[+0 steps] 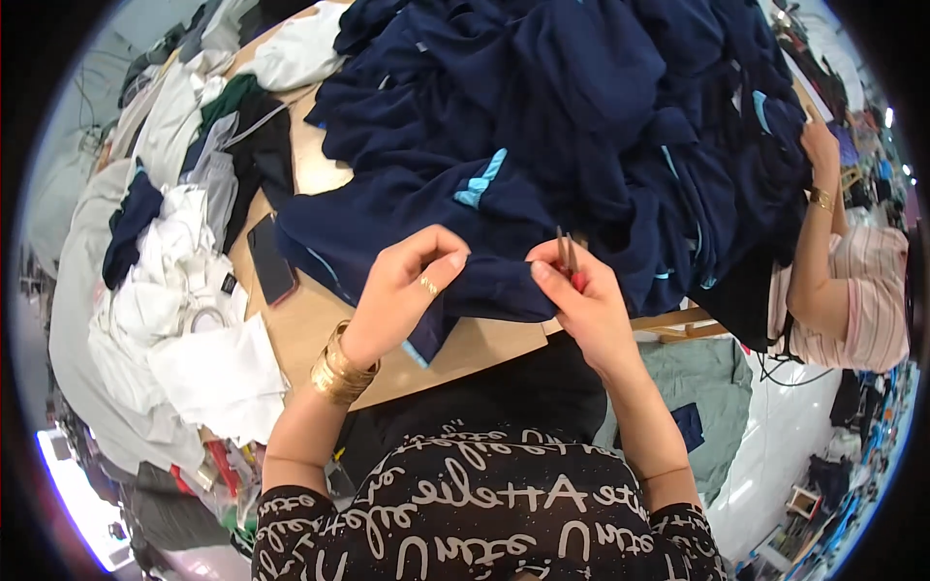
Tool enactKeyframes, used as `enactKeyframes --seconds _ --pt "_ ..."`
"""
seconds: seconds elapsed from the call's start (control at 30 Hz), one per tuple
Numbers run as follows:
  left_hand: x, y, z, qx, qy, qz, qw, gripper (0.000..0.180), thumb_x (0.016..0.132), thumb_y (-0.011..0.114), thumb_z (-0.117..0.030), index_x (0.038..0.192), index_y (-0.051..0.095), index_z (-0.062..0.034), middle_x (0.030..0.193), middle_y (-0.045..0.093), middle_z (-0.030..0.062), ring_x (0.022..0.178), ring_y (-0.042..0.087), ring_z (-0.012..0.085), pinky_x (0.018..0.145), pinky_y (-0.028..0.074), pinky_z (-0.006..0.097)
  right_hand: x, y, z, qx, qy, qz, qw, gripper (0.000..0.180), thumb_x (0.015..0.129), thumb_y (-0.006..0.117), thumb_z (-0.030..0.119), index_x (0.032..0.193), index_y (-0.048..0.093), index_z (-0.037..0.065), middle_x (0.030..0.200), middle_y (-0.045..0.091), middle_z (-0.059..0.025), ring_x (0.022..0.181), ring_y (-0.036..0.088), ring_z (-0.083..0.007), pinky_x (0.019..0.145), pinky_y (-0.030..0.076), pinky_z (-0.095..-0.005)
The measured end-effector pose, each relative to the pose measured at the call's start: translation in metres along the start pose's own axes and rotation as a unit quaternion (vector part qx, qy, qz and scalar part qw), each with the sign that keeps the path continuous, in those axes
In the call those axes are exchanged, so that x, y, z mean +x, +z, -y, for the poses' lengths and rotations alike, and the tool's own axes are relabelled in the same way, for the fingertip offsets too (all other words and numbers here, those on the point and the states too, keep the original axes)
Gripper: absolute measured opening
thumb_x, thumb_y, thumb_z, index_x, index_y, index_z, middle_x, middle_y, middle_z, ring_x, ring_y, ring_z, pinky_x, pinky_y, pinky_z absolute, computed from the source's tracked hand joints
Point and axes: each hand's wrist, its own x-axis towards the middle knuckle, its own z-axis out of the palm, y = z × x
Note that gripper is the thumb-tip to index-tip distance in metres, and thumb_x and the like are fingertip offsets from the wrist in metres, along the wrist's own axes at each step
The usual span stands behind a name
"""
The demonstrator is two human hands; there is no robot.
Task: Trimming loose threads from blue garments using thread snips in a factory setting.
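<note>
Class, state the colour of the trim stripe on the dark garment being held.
Light blue, on the navy garment; trim shows best in the head view.

Navy garment (pixel 484 281) and thread snips (pixel 568 257) at the near tabletop (pixel 320 320) edge

The garment is dark navy with light-blue trim, crumpled and folded, its hem hanging over the tabletop edge toward 6 o'clock. The slim snips, grey blades with a red handle, stand nearly upright just at 3 o'clock of the pinched fold, tips pointing to 12 o'clock.
</note>
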Motion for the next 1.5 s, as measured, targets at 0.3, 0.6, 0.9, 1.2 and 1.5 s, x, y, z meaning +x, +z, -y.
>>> enactKeyframes --seconds 0.3,0.6,0.9,1.2,1.5 --pt "-0.011 -0.001 0.001 0.029 0.015 0.047 0.998 0.023 0.087 0.062 -0.021 0.092 0.059 0.0013 0.077 0.056 -0.0032 0.069 0.045 0.0021 0.062 0.039 0.02 0.004 0.015 0.004 0.066 0.072 0.044 0.994 0.012 0.09 0.058 0.018 0.093 0.058 0.006 0.063 0.043 0.0107 0.047 0.027 0.0025 0.041 0.018 -0.0173" --pt "-0.026 -0.008 0.008 -0.166 -0.079 0.007 0.983 0.021 0.088 0.06 -0.016 0.087 0.063 0.004 0.073 0.055 -0.0075 0.071 0.045 0.0006 0.064 0.039 0.017 0.008 0.023 -0.001 -0.291 -0.2 -0.066 0.933 0.02 0.081 0.066 0.008 0.099 0.06 0.003 0.078 0.052 -0.0043 0.061 0.047 -0.0098 0.058 0.039 -0.0196" --pt "-0.034 -0.008 0.002 -0.17 -0.056 -0.019 0.984 0.019 0.087 0.062 -0.015 0.088 0.064 0.0037 0.073 0.056 -0.0075 0.069 0.044 -0.0003 0.061 0.037 0.017 -0.012 0.026 0.004 -0.362 -0.304 -0.013 0.881 0.023 0.076 0.073 0.014 0.09 0.058 0.003 0.065 0.059 -0.0036 0.049 0.053 -0.0131 0.047 0.042 -0.0222" --pt "-0.035 -0.007 0.002 -0.128 -0.041 -0.036 0.99 0.02 0.086 0.063 -0.016 0.08 0.061 0.0031 0.064 0.046 -0.0085 0.062 0.035 0.0003 0.053 0.03 0.019 -0.012 0.031 0.005 -0.379 -0.316 -0.012 0.869 0.022 0.075 0.073 0.015 0.085 0.058 0.003 0.066 0.061 -0.0041 0.049 0.055 -0.014 0.046 0.041 -0.023" --pt "-0.034 -0.006 0.007 -0.102 -0.031 -0.036 0.994 0.025 0.085 0.064 -0.018 0.073 0.058 0.0026 0.059 0.039 -0.0085 0.058 0.031 0.0009 0.049 0.024 0.02 -0.011 0.031 0.009 -0.414 -0.357 -0.014 0.837 0.021 0.073 0.074 0.013 0.083 0.059 0.004 0.064 0.059 -0.0031 0.048 0.053 -0.014 0.044 0.04 -0.0238"
